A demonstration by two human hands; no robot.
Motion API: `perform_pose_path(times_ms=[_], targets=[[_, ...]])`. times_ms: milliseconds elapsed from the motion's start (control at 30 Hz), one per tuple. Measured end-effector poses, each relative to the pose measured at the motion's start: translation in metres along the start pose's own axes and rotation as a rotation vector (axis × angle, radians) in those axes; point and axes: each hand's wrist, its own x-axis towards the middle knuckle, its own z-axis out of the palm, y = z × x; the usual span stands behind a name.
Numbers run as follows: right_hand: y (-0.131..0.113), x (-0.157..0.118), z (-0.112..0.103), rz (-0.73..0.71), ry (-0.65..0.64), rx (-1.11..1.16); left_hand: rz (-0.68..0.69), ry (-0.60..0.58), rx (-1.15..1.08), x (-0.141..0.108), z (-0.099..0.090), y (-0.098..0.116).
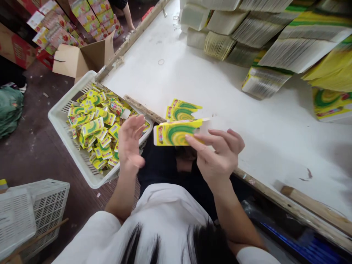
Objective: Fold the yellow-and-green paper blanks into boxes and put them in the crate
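My right hand point(220, 156) pinches the right end of a yellow and green flat carton point(174, 134), held level over the table's front edge. Nothing is in my left hand point(130, 143), which is raised with its fingers apart, to the left of that carton and beside the basket's right side. Just behind the held carton, a few similar cartons point(183, 110) lie fanned on the white table point(154, 80). The white basket point(90, 178) at the left is heaped with small yellow and green boxes point(93, 126).
Stacks of flat cartons point(291, 47) fill the table's back right. Wooden strips point(143, 108) edge the table. On the floor are an open cardboard box point(79, 58), white crates point(41, 209) and a green bag point(11, 110). Another person's arm point(128, 16) shows at the top.
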Motion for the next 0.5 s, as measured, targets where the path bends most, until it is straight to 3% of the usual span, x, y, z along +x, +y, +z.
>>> perform_pose_path(times_ms=[100,167,233,300,433,500], targets=[[-0.004,-0.008,0.003,-0.158,-0.165,0.082,0.073,-0.343,0.318,-0.001,0.002,0.012],[-0.009,-0.013,0.007,-0.125,-0.13,0.123,0.049,-0.49,0.423,-0.004,0.012,0.008],[-0.011,-0.017,0.011,0.015,0.004,0.186,0.035,-0.486,0.465,-0.009,0.022,0.0],[-0.011,-0.019,0.017,0.161,0.01,0.34,0.042,-0.425,0.485,-0.015,0.03,-0.01],[-0.005,-0.022,0.029,0.359,-0.389,0.77,0.18,-0.435,0.432,-0.026,0.037,-0.02],[-0.002,-0.023,0.033,0.439,-0.51,0.918,0.278,-0.452,0.405,-0.028,0.037,-0.023]])
